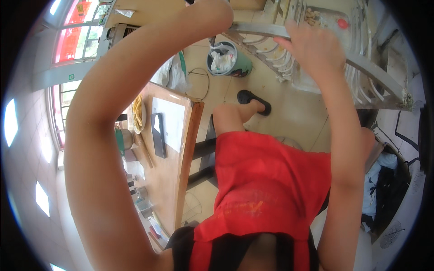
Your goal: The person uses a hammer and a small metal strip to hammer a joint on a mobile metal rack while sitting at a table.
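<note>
Under both hands: grey metal rail, right hand gripping, left hand on it.

Small green wall sign, left.

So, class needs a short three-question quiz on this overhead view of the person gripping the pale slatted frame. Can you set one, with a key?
1. True or false: the right hand rests on the slatted frame.
2. What stands on the floor beyond the wooden table? A) a green bin lined with a white bag B) a blue ladder C) a red stool
3. Fill in: the person's shorts are ____ in colour.

Key: 1 true, its fingers lie over the frame's upper rail. 2 A. 3 red. The left hand is raised to the picture's top edge and mostly hidden, so nothing is asked about its grip.
</note>
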`<action>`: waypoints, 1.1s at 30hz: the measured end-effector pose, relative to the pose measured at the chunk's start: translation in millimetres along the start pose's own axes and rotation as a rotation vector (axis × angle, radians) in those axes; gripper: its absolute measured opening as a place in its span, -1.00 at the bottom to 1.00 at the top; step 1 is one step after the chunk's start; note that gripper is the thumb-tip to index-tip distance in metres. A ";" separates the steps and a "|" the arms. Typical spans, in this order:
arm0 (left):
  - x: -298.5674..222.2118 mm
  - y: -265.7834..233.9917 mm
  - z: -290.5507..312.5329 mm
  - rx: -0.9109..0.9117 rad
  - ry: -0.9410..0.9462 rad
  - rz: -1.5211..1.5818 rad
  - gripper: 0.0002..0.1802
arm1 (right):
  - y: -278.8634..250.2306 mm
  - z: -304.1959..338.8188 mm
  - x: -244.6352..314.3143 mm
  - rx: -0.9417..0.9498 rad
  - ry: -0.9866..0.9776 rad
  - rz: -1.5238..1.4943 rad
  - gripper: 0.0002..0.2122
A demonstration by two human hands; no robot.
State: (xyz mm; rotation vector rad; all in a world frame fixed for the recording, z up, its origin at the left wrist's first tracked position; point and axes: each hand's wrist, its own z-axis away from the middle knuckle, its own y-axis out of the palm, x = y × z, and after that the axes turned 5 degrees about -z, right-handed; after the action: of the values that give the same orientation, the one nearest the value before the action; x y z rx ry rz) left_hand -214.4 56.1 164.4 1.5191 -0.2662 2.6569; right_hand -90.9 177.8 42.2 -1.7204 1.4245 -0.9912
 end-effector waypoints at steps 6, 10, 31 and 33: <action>19.3 17.2 5.8 -0.085 0.054 0.163 -0.78 | -4.5 0.2 4.4 -0.007 0.013 -0.063 -0.62; 42.1 30.1 -0.3 -0.286 0.232 0.280 -0.56 | -2.8 -0.1 -4.1 0.037 0.047 -0.037 -0.63; 39.7 75.0 -19.9 -0.313 0.177 0.737 -0.35 | -12.5 -7.5 5.9 0.037 0.032 0.066 -0.60; 36.9 78.6 -27.9 -0.340 0.197 0.724 -0.36 | -13.1 -8.4 7.1 0.041 0.020 0.090 -0.59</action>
State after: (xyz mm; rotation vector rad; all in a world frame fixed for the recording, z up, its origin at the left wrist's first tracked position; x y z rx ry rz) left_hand -268.4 -17.0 173.3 1.1919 -1.4010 2.9869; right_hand -91.4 172.7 58.5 -1.6066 1.4713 -0.9847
